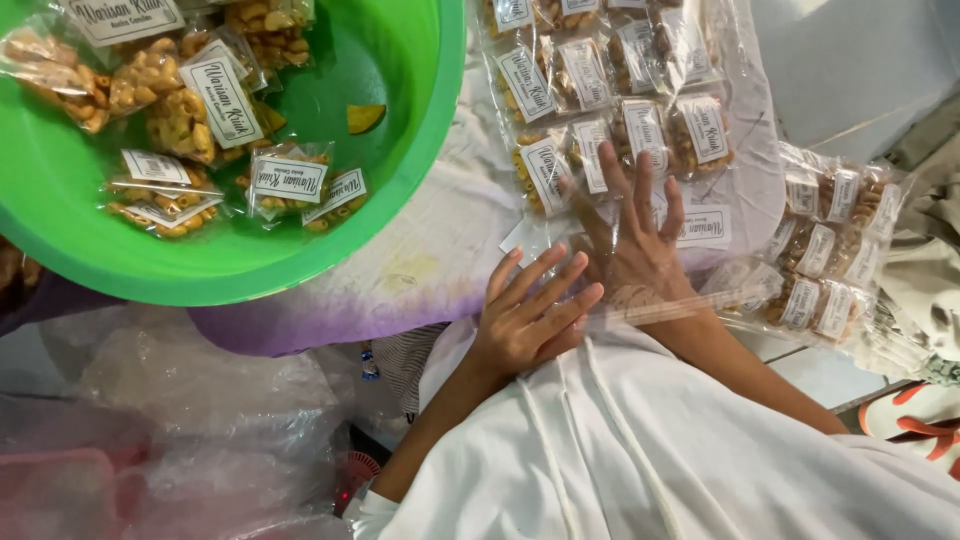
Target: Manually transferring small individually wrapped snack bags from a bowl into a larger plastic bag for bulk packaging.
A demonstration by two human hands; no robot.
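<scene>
With both hands spread flat and grasping nothing, the left hand [530, 315] just outside the mouth of the large clear plastic bag [745, 190] and the right hand [635, 245] inside it beside the labelled snack packets [610, 130], the person would do well to press gently so the rows stay flat.

A bright green round plastic basin [420, 190] holds clear little packets of golden-orange snacks [165, 115] with white labels. The cloth beneath [430, 270] is white fading to purple. The garment [640, 440] is plain white.
</scene>
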